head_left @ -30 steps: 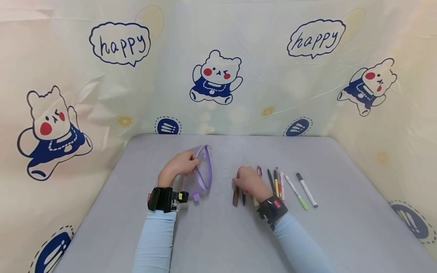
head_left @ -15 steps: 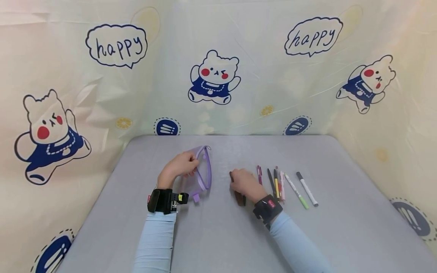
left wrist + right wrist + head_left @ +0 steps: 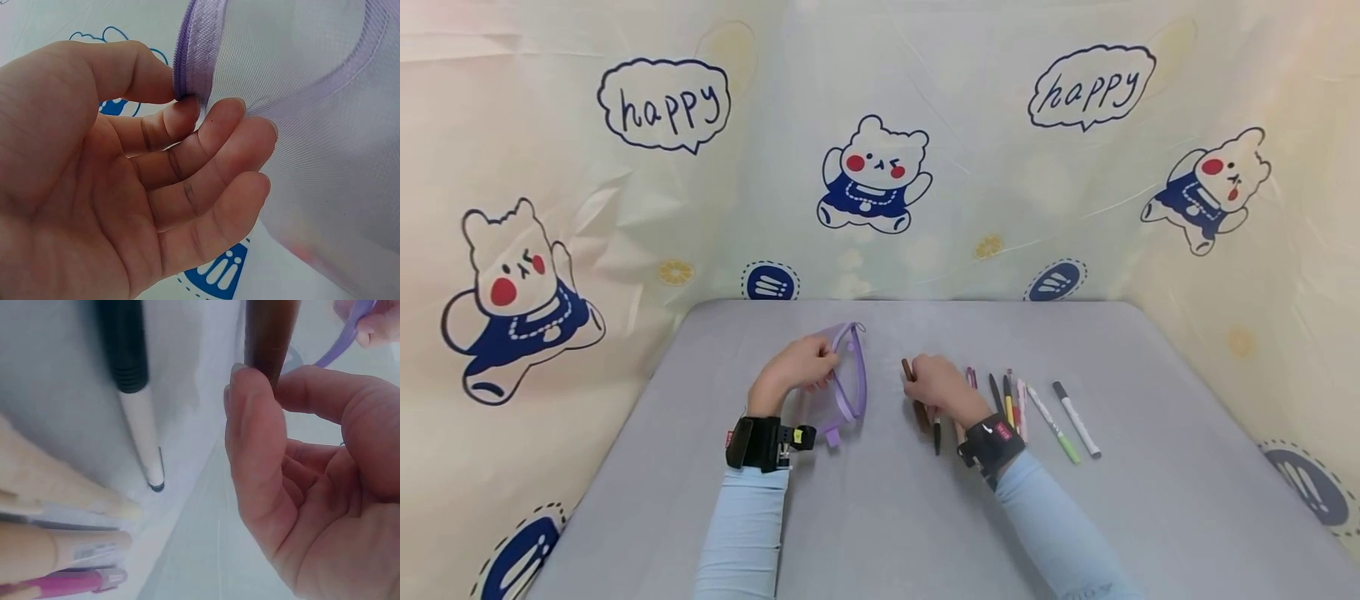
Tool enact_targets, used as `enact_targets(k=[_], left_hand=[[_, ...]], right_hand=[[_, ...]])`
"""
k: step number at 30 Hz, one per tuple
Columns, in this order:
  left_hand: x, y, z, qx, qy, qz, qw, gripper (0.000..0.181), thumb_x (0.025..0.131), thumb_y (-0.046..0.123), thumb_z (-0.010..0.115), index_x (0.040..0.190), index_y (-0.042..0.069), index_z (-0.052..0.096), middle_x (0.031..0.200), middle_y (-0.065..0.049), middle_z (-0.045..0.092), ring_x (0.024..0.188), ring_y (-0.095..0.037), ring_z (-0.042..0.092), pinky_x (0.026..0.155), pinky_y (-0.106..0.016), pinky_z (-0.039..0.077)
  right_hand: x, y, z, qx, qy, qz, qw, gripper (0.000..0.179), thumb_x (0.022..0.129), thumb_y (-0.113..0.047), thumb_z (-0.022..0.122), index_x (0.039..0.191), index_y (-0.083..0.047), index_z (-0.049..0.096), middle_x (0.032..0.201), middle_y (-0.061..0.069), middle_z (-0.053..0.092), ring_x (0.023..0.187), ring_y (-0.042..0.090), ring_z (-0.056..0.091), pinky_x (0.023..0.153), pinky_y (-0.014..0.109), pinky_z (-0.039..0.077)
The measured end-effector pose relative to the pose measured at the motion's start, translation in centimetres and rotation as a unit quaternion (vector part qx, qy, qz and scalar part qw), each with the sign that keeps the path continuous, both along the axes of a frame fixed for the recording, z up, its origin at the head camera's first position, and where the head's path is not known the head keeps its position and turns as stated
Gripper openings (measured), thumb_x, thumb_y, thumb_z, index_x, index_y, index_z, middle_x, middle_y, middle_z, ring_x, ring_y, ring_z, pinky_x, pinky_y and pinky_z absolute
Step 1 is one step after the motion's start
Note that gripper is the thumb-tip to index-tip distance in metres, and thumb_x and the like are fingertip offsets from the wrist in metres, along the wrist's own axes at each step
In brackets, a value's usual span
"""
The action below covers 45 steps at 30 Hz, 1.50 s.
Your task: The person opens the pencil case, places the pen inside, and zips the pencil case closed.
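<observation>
My left hand (image 3: 797,364) pinches the zippered edge of a see-through mesh pencil case (image 3: 862,379) with purple trim. In the left wrist view, thumb and index finger meet on the purple zipper (image 3: 199,56), and the other fingers lie against the mesh. The case's mouth faces right. My right hand (image 3: 946,387) pinches a brown pen (image 3: 921,417) between thumb and fingers, slanted over the table. Just beside it lies a black-and-white pen (image 3: 139,412). Beige pens (image 3: 81,553) and a magenta pen (image 3: 72,582) also show in the right wrist view.
Right of that hand lie a black pen (image 3: 996,392), a yellow-and-black pencil (image 3: 1008,404), a pale pink pen (image 3: 1022,408), a white-and-green marker (image 3: 1054,423) and a white marker with a grey cap (image 3: 1077,421). A printed curtain (image 3: 970,167) stands behind the grey table (image 3: 865,525).
My right hand has moved slightly left and taken hold of the brown pen, which now tilts and has shifted up and left. The left hand has stayed on the pencil case.
</observation>
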State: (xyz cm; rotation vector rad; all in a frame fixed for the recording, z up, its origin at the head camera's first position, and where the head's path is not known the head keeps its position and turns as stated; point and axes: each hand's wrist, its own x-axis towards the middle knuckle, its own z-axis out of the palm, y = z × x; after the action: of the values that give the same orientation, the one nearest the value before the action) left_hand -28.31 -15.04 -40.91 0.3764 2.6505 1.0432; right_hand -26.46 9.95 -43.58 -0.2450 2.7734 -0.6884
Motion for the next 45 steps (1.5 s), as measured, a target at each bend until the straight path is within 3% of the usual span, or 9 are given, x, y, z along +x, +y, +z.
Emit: enact_targets(k=[10, 17, 33, 41, 45], left_hand=[[0.2, 0.8, -0.3, 0.006, 0.000, -0.007, 1.0000, 0.015, 0.094, 0.018, 0.049, 0.085, 0.007, 0.053, 0.085, -0.008, 0.063, 0.072, -0.020, 0.062, 0.063, -0.035, 0.053], [-0.1, 1.3, -0.8, 0.015, 0.007, -0.010, 0.9998, 0.017, 0.094, 0.020, 0.050, 0.083, 0.008, 0.052, 0.083, -0.007, 0.064, 0.069, -0.020, 0.063, 0.061, -0.035, 0.053], [0.1, 0.5, -0.1, 0.002, 0.009, -0.001, 1.0000, 0.015, 0.093, 0.019, 0.050, 0.083, 0.008, 0.052, 0.077, -0.005, 0.058, 0.065, -0.019, 0.055, 0.056, -0.029, 0.046], [0.2, 0.0, 0.0, 0.001, 0.005, 0.001, 1.0000, 0.017, 0.094, 0.020, 0.049, 0.084, 0.007, 0.052, 0.076, -0.005, 0.059, 0.065, -0.021, 0.057, 0.057, -0.029, 0.046], [0.2, -0.2, 0.2, -0.006, 0.004, 0.005, 1.0000, 0.018, 0.095, 0.021, 0.049, 0.085, 0.008, 0.053, 0.077, -0.005, 0.059, 0.066, -0.019, 0.056, 0.058, -0.029, 0.046]], right_hand=[[-1.3, -0.5, 0.4, -0.053, -0.015, -0.004, 0.9985, 0.017, 0.094, -0.021, 0.058, 0.089, -0.006, 0.063, 0.060, 0.005, 0.064, 0.049, 0.017, 0.063, 0.056, 0.039, 0.057], [-2.1, -1.9, 0.4, -0.099, -0.025, -0.006, 0.9948, 0.018, 0.093, -0.020, 0.059, 0.089, -0.003, 0.062, 0.059, 0.006, 0.063, 0.046, 0.015, 0.061, 0.053, 0.036, 0.057], [-3.7, -6.5, 0.7, -0.146, -0.012, 0.003, 0.9893, 0.021, 0.091, -0.017, 0.058, 0.075, -0.003, 0.061, 0.056, 0.005, 0.062, 0.044, 0.015, 0.061, 0.061, 0.045, 0.059], [-3.1, -7.2, 1.4, -0.182, -0.011, 0.017, 0.9831, 0.028, 0.094, -0.016, 0.055, 0.097, 0.008, 0.068, 0.066, 0.011, 0.068, 0.046, 0.016, 0.062, 0.059, 0.043, 0.059], [-2.6, -6.6, 1.8, -0.170, 0.002, 0.024, 0.9851, 0.024, 0.095, -0.018, 0.055, 0.094, 0.003, 0.066, 0.069, 0.015, 0.069, 0.048, 0.016, 0.062, 0.056, 0.039, 0.058]])
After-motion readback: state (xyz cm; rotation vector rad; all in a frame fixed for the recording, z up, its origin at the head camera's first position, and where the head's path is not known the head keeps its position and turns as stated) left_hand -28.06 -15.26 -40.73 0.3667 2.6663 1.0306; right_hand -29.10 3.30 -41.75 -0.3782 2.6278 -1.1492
